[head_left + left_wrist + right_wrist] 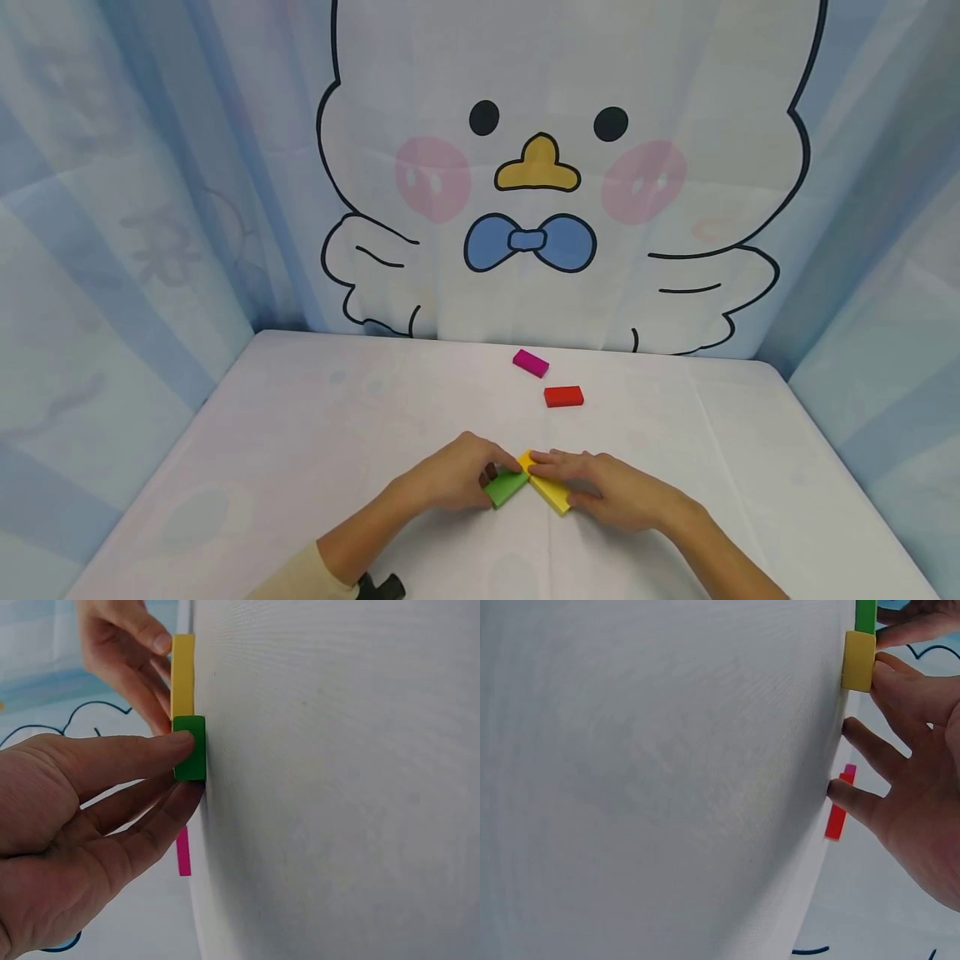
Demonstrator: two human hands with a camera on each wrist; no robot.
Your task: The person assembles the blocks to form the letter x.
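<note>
My left hand [457, 473] pinches a green block [506, 489], its thumb against the block in the left wrist view. To the right of it, my right hand [618, 492] holds a bright yellow block [553, 494] between thumb and fingers. The green block [191, 748] and the yellow block [183, 675] lie at an angle, their far ends meeting like a peak. At that peak a deeper yellow patch [525, 461] shows between the fingertips, mostly covered by them. In the right wrist view, two fingers of my right hand [915, 776] reach the white surface beside the yellow block [859, 661].
Beyond the hands, a red block [564, 397] lies on the white-covered table [360, 400]. A magenta block [531, 363] sits farther back, near the table's rear edge. Behind and at the sides hangs a pale blue curtain [285, 167] with a cartoon bird.
</note>
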